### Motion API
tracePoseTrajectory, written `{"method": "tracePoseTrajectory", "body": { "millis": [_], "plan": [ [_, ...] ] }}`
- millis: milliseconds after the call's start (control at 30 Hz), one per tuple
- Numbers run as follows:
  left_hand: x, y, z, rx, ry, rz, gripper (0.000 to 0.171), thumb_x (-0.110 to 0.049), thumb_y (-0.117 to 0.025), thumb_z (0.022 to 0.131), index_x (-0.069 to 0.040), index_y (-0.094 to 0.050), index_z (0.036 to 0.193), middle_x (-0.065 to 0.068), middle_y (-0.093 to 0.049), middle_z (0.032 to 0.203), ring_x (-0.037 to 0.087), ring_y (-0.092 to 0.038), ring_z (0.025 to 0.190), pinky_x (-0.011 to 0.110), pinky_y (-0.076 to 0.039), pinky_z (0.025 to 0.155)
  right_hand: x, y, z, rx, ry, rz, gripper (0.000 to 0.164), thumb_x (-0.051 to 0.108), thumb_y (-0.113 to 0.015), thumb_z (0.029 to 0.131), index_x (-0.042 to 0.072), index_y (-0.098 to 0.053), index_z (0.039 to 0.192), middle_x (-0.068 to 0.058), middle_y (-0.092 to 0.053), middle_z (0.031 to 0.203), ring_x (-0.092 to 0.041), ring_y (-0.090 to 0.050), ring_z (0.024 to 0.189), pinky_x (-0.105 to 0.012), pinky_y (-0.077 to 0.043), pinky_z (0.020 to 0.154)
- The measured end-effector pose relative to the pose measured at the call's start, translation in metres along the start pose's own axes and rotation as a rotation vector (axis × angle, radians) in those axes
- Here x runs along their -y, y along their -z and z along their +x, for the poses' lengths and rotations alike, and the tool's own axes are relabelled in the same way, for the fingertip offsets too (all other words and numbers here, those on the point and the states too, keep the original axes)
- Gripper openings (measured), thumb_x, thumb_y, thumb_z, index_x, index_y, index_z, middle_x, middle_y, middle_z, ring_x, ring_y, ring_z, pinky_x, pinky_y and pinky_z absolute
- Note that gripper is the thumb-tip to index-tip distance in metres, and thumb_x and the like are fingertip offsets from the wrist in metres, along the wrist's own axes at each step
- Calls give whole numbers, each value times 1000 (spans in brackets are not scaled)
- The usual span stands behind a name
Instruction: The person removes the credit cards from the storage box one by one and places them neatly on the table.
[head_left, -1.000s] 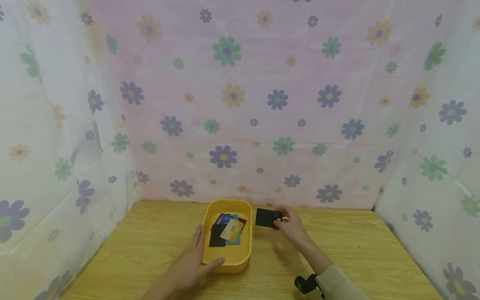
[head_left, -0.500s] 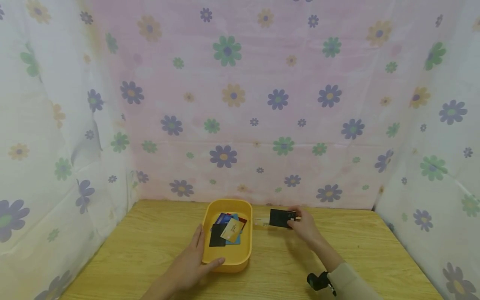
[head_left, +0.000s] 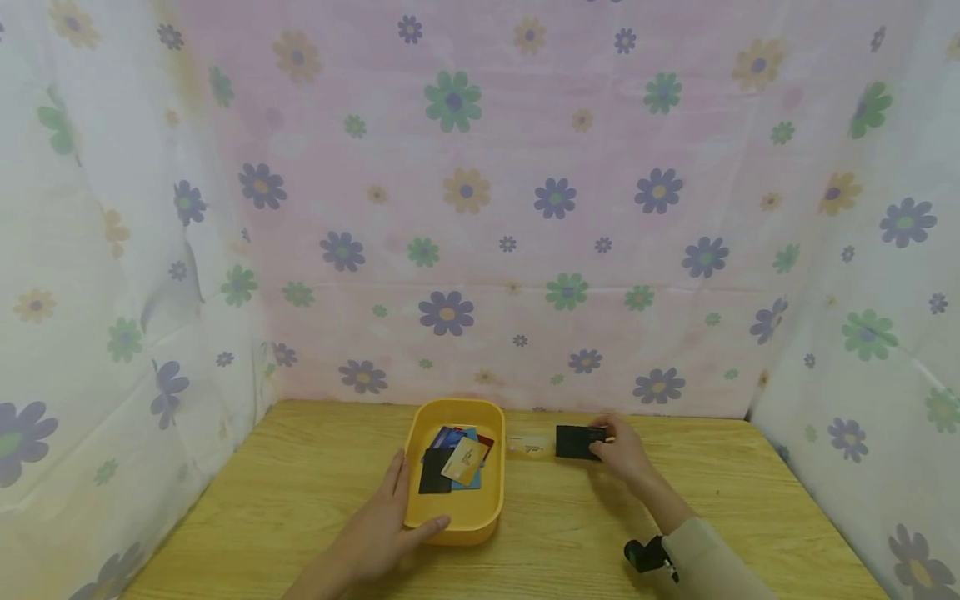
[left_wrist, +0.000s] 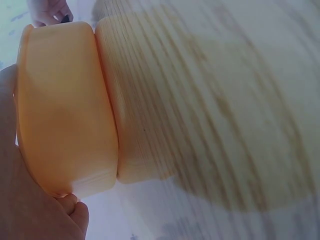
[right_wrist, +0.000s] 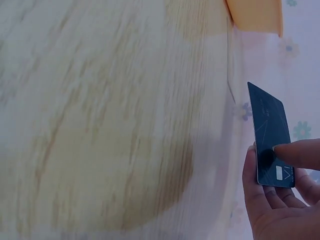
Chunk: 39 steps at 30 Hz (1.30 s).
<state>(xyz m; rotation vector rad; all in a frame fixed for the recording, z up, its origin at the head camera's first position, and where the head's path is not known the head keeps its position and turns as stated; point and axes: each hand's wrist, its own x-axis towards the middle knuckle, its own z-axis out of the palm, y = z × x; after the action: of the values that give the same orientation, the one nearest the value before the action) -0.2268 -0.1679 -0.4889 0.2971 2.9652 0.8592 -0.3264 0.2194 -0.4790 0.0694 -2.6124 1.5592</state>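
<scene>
Cards (head_left: 459,468) lie overlapped in yellow bin (head_left: 450,512) gripped at its left side by left hand (head_left: 378,529); right hand (head_left: 622,454), well apart, pinches black card (head_left: 576,443) over desk (head_left: 750,500), see-through card (head_left: 529,447) intervening between it and bin, flowered backdrop (head_left: 480,150) behind.

Left hand (head_left: 378,523), right hand (head_left: 628,457): two are showing.
Yellow bin (head_left: 457,518): one is standing near the far edge of the bench (head_left: 712,500).
Cards in bin (head_left: 464,462): at least five are overlapping.
Held black card (head_left: 573,443): one is showing.
Pale card (head_left: 529,447) beside bin: one is lying.
Black wrist device (head_left: 645,556): one is showing.
</scene>
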Motion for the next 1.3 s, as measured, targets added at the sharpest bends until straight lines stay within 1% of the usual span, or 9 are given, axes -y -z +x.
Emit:
{"method": "tracePoseTrajectory", "body": {
  "millis": [233,367,467,700,767,900,1033,1200,1300],
  "plan": [
    [0,1,0,-2,-3,-1,124,-82,-54,86,0,-2,163,20,2,171,46,-36,145,60,-40,111,-7,1,5,8,4,-49,33,-11,-65,83,-9,-62,116,-26,-65,104,-31,-61,90,-34,-52,67],
    [-1,1,-1,0,-1,-3,123,-81,-55,86,0,-2,163,20,2,171,46,-36,145,59,-39,111,-10,0,10,31,4,-122,32,-10,-67,82,-8,-64,114,-22,-64,97,-29,-60,84,-35,-51,66],
    [-1,1,0,2,2,-3,123,-81,-55,86,0,-2,163,20,2,171,46,-36,145,60,-39,111,-13,-1,14,47,15,-187,31,-6,-69,83,-6,-66,114,-19,-63,95,-29,-59,85,-39,-52,71],
    [0,1,0,-2,-4,10,123,-82,-54,86,-1,-2,164,20,1,171,46,-39,143,60,-42,109,-17,-4,18,60,77,-297,31,-5,-70,81,-7,-67,112,-27,-67,112,-40,-64,102,-52,-54,86],
    [0,1,0,-5,-7,12,123,-82,-54,86,-1,-3,164,20,1,171,46,-40,143,60,-42,109,-16,-5,19,76,81,-316,32,-5,-69,81,-8,-67,114,-29,-66,116,-43,-63,107,-54,-53,89],
    [0,1,0,-10,-12,15,123,-82,-54,86,-1,-2,164,20,0,171,46,-41,142,60,-44,108,-13,-5,20,114,55,-322,36,-6,-67,84,-10,-66,121,-32,-62,126,-49,-57,120,-57,-51,97],
    [0,1,0,-10,-13,13,123,-82,-54,87,-2,-2,164,20,0,171,47,-42,141,60,-45,107,-10,-4,22,141,31,-325,40,-7,-65,86,-12,-64,125,-34,-59,131,-52,-53,125,-58,-50,99],
    [0,1,0,-10,-15,16,122,-82,-53,87,-1,-2,164,20,1,171,47,-42,141,60,-44,107,-11,-4,25,166,6,-327,41,-7,-63,87,-11,-63,128,-34,-58,133,-52,-53,124,-56,-52,95],
    [1,0,-1,-12,-20,11,122,-81,-54,87,-1,-2,163,20,1,171,47,-40,142,59,-42,109,-13,-4,27,170,4,-329,41,-7,-63,85,-12,-63,127,-34,-59,130,-51,-56,121,-53,-54,91]
  ]
}}
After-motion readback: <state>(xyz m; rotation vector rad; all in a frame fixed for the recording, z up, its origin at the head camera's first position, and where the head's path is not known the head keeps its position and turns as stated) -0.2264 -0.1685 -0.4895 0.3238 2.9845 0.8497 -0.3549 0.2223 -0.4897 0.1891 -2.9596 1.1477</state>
